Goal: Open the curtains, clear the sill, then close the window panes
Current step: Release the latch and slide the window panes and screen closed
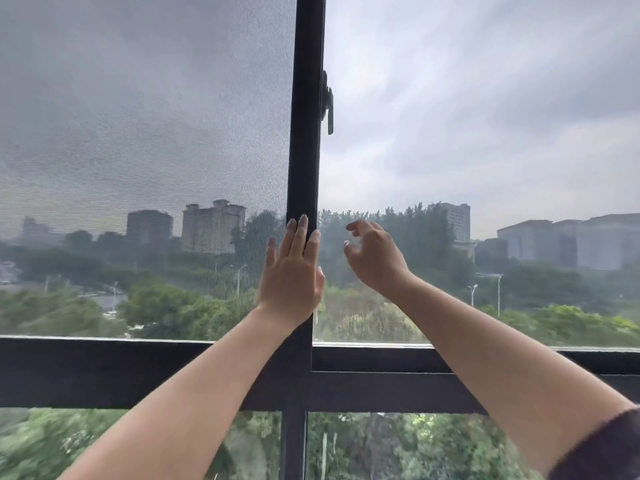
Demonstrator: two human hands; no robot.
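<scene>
A dark vertical window frame post (306, 133) runs down the middle of the view. My left hand (292, 271) lies flat against this post with its fingers spread upward. A dark handle (328, 105) hangs on the post's right side, well above both hands. My right hand (375, 256) hovers just right of the post in front of the right pane (485, 133), fingers curled and apart, holding nothing. The left pane (138, 133) is covered by a grey mesh screen.
A wide dark horizontal frame rail (104, 372) crosses below the hands. Lower glass panes (398, 448) sit under the rail. Trees, buildings and a cloudy sky show outside. No curtain or sill objects are in view.
</scene>
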